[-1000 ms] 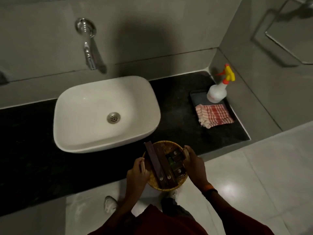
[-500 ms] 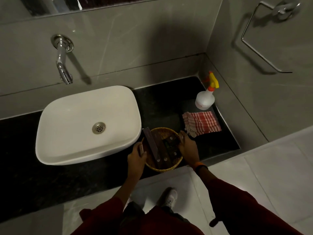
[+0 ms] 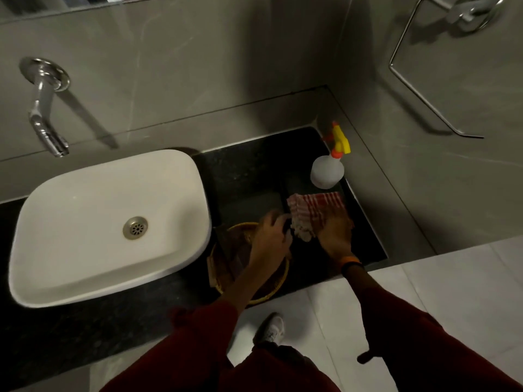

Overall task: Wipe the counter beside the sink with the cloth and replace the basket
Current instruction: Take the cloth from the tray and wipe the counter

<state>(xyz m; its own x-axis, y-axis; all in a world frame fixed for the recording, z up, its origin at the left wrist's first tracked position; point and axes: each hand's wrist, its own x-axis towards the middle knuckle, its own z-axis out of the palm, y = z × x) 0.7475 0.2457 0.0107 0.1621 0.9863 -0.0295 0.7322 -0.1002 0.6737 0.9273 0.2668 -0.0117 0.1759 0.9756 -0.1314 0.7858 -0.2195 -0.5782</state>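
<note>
A red-and-white checked cloth (image 3: 314, 209) lies folded on the black counter (image 3: 249, 174) to the right of the white sink (image 3: 85, 222). My right hand (image 3: 335, 232) lies on the cloth's near edge with its fingers closing over it. A round woven basket (image 3: 271, 292) with dark items inside stands on the counter's front edge, between the sink and the cloth. My left hand (image 3: 270, 240) hovers over the basket with fingers loosely curled near the cloth's left corner; it is blurred and seems to hold nothing.
A white spray bottle with a yellow and orange trigger (image 3: 327, 171) stands just behind the cloth, in the corner by the wall. A chrome tap (image 3: 42, 114) juts from the back wall above the sink. A towel ring (image 3: 424, 80) hangs on the right wall.
The basket now rests on the counter and both hands have left its rim. My right hand moved right onto the cloth; my left hand shifted across the basket towards the cloth.
</note>
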